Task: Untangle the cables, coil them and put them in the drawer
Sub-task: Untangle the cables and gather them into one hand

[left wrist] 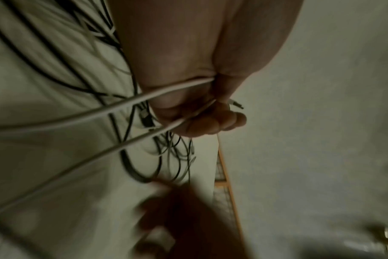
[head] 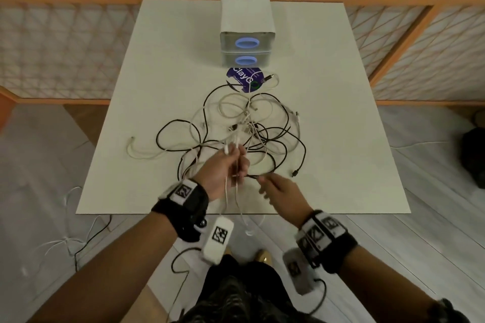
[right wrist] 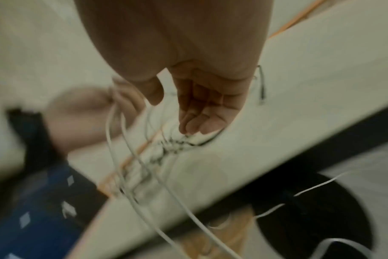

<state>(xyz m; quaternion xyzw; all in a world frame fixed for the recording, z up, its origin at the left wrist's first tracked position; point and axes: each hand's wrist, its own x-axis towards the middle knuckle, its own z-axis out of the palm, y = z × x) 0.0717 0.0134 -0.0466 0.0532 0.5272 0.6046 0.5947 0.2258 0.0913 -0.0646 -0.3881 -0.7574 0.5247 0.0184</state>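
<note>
The left hand [head: 225,168] is raised over the near part of the surface [head: 341,139], its fingers curled round a few strands of white cable [left wrist: 113,110] whose loose lengths hang down past the near edge toward the floor. The right hand [head: 280,191] sits just beside it, nearer the near edge; its fingers [right wrist: 202,113] are straight and relaxed, holding nothing, with the tips close to a black cable [head: 262,174] that runs between the two hands. Whether they touch it cannot be told. The tangle of black and white cables [head: 249,123] lies in the middle of the surface, spreading from the hands toward a round purple disc [head: 244,78]. One white end [head: 131,144] trails out toward the left side and a black plug [head: 295,172] lies to the right of the hands. Broad bare areas of the surface remain on either side of the tangle out to the left and right edges. The drawer unit [head: 246,34] stands at the far edge, centred, both drawers shut, with the disc just in front of it. Beyond the far and side edges runs an orange lattice railing [head: 65,47].
</note>
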